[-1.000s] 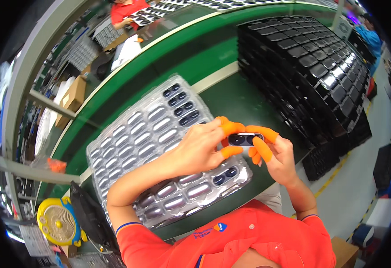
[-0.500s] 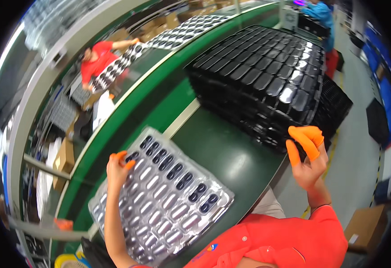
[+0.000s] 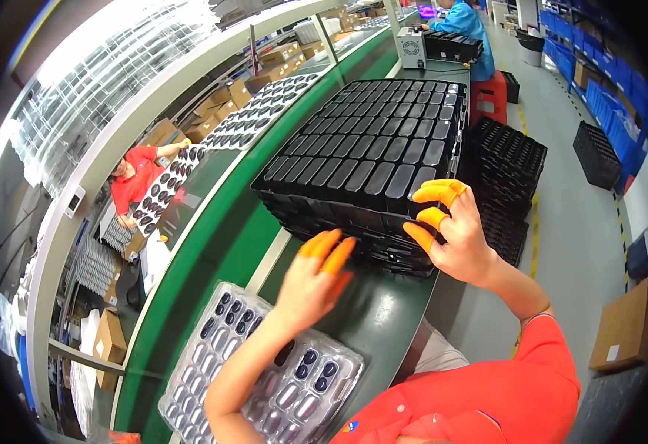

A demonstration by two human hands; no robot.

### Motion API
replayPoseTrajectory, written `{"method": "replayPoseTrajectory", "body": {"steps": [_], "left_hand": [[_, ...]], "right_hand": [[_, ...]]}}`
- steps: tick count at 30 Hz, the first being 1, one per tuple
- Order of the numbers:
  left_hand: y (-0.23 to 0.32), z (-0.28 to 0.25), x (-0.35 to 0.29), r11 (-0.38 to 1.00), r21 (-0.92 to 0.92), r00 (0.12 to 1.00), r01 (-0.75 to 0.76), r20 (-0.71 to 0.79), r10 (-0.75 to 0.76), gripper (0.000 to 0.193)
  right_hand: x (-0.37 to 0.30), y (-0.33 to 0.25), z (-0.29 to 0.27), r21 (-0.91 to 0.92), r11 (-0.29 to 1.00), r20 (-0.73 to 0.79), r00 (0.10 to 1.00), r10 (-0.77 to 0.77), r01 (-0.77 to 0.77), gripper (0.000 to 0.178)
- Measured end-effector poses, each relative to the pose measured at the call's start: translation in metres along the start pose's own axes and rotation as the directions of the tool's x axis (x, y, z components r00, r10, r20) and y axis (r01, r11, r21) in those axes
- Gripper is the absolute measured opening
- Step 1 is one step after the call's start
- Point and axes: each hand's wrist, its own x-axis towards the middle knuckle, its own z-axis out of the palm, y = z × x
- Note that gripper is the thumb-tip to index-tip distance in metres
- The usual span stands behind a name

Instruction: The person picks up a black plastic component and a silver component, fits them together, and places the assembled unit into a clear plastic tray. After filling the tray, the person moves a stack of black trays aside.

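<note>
Both hands are released, left hand [image 3: 311, 285] and right hand [image 3: 453, 237] reaching the near edge of the black tray stack [image 3: 372, 159], fingers spread to seize it.

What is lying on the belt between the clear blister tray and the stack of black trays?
In the head view, only bare green belt lies between the clear blister tray and the stack of black trays; the left hand hovers above it.

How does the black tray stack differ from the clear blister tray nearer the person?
The black tray stack is opaque, piled several trays high, and its top pockets look empty; the clear blister tray is see-through, seemingly one layer, with dark parts in some pockets. The right hand reaches the stack's near corner, while the left hand hovers between both. Both lie on the green belt and have gridded pockets.
</note>
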Motion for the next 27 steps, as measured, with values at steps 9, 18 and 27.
{"method": "replayPoseTrajectory", "body": {"steps": [9, 18, 27], "left_hand": [[0.013, 0.046, 0.025, 0.989, 0.119, 0.994, -0.084, -0.059, 0.092, 0.06], [0.01, 0.045, 0.021, 0.992, 0.085, 0.995, -0.088, -0.04, 0.092, 0.056], [0.01, 0.041, 0.02, 0.99, 0.084, 0.989, -0.112, -0.085, 0.119, 0.058]], "right_hand": [[0.033, 0.023, 0.007, 0.089, 0.975, -0.177, 0.966, -0.186, 0.204, 0.02], [0.047, 0.035, 0.014, 0.087, 0.95, -0.253, 0.929, -0.271, 0.3, 0.021], [0.059, 0.037, 0.01, 0.047, 0.95, -0.279, 0.917, -0.285, 0.309, 0.022]]}}
